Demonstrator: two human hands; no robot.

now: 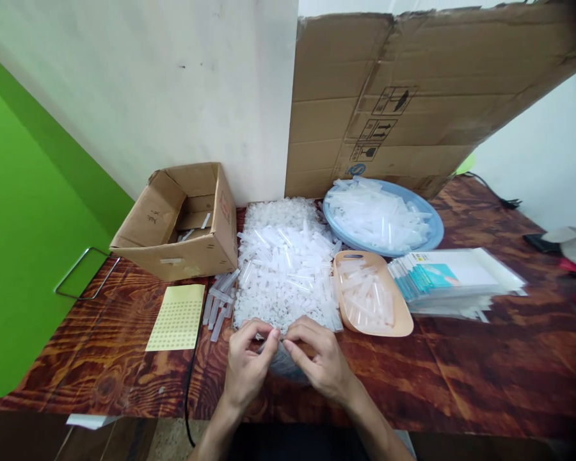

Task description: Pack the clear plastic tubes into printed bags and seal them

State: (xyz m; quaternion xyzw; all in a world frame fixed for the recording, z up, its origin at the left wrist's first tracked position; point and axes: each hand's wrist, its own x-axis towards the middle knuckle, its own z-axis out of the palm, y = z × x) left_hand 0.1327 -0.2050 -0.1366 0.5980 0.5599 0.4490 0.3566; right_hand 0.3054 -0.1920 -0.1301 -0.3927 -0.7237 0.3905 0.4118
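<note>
My left hand (248, 362) and my right hand (319, 360) meet near the front edge of the wooden table (484, 371), fingertips pinched together on a small clear plastic tube (272, 341). Under the hands lies something greyish that I cannot make out. Just beyond the fingers spreads a big heap of small clear plastic tubes and caps (285, 262). A few longer tubes (219, 299) lie to the left of the heap.
An open cardboard box (182, 221) stands at the back left, a yellow sticker sheet (177, 317) in front of it. A tan tray (370, 296) and a blue basin (383, 218) hold tubes. Stacked printed bags (454, 278) lie right. Flattened cardboard (413, 96) leans behind.
</note>
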